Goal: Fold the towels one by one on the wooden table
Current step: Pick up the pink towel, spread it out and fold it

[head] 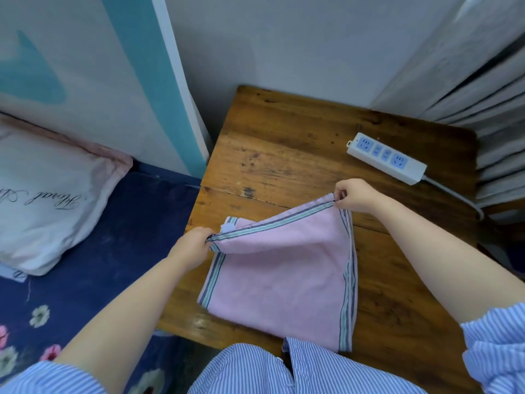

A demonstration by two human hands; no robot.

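Pink towel [281,282] lay on wooden surface [287,155], near edge close to me. My left hand [193,245] pinched left corner of striped top edge, lifted. My right hand [355,196] pinched right corner, held higher. White power strip [386,157] sat w/ cord behind, well apart from towel. Bed w/ pillow [48,200] at left.

A white power strip [387,158] with blue sockets lies at right of centre. A white pillow [48,203] rests at left on a navy floral sheet [93,268].
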